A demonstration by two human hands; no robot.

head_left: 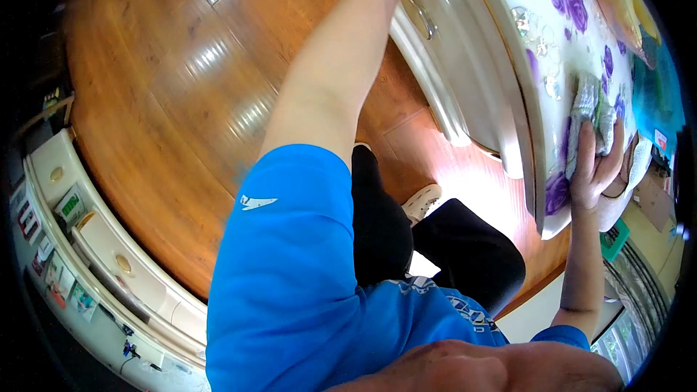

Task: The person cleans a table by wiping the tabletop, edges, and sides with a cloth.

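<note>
My right hand (597, 168) presses a folded grey cloth (587, 112) with a green stripe onto the white tabletop (541, 0), which is patterned with purple roses. Its thumb and fingers lie over the near end of the cloth, gripping it. My left arm (327, 80) reaches forward along the front of the cabinet, and the hand itself is cut off by the top edge of the view. Below the tabletop, the cream cabinet (465, 51) has a curved drawer front with a metal handle (420, 16).
Blue plastic packaging (657, 91) lies at the far right of the tabletop, by a yellowish wrapped item (617, 0). A green plastic object (615, 239) is beyond the right forearm. Wooden flooring (181, 94) spreads left, with a cream drawer unit (109, 239) holding small items.
</note>
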